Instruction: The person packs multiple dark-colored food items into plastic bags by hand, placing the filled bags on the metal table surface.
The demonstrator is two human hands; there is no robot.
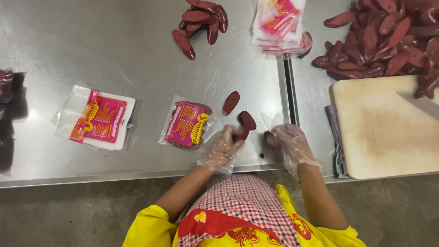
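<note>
The left hand [222,151], in a clear plastic glove, is pinching a dark red flat sausage slice [245,123] just above the steel table's near edge [137,176]. The right hand [292,142], also gloved, is curling its fingers over another dark piece; how tightly they are closing cannot be told. A filled pink-labelled clear pouch [186,124] is lying just left, with bare steel beyond it.

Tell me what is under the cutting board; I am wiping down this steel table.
A folded grey cloth pokes out from under the left edge of the cutting board. How far it runs beneath cannot be seen; the board covers it. A knife blade lies on top.
</note>
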